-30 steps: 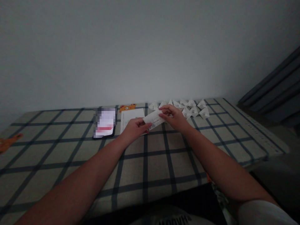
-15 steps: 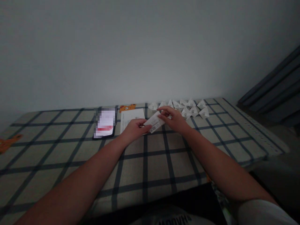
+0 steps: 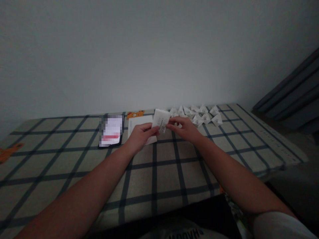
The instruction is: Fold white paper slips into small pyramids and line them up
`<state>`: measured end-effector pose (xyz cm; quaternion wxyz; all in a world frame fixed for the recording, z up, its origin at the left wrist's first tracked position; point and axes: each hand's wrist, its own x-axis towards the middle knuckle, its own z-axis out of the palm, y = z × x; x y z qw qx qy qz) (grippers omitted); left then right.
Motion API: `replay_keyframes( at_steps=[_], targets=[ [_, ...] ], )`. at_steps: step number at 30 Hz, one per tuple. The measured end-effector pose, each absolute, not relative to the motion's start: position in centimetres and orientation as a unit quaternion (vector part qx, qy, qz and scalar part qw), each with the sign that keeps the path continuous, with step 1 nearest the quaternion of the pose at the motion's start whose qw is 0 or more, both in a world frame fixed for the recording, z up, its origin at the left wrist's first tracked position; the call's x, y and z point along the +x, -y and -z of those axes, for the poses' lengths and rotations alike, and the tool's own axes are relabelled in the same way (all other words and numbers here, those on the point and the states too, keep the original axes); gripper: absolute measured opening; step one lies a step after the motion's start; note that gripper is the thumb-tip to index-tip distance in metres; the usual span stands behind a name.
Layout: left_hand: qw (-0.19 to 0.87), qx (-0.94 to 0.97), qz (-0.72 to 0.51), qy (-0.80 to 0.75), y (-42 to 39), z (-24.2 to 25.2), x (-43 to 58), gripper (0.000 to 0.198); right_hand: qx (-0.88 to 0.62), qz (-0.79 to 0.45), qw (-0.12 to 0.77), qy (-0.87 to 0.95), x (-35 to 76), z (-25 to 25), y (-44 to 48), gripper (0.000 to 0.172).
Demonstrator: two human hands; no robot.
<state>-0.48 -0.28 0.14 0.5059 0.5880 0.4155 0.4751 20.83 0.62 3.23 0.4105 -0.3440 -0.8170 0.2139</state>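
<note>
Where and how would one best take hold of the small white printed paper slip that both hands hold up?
Probably by its free upper edge, pinched from above: the small white printed paper slip stands nearly upright, and the left hand and right hand hold its lower part.

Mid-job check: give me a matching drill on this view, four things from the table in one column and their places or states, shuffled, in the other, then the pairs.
Things:
1. paper slip
2. phone
3. folded paper pieces
4. white sheet

Places or states:
A. clustered on the far side of the right hand
B. pinched between both hands, raised on end
C. lying flat, partly hidden by the left hand
D. lying left of the white sheet, screen lit

Pairs: 1-B, 2-D, 3-A, 4-C
</note>
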Motion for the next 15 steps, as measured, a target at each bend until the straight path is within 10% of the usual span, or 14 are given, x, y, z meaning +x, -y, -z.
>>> replay_keyframes(
  at_steps=[15],
  targets=[
    [0.408,0.656,-0.427,-0.471,0.8,-1.3,-0.7,0.033,-0.377,-0.254,0.409,0.791,20.1,-3.6,-0.1,0.026]
  ],
)
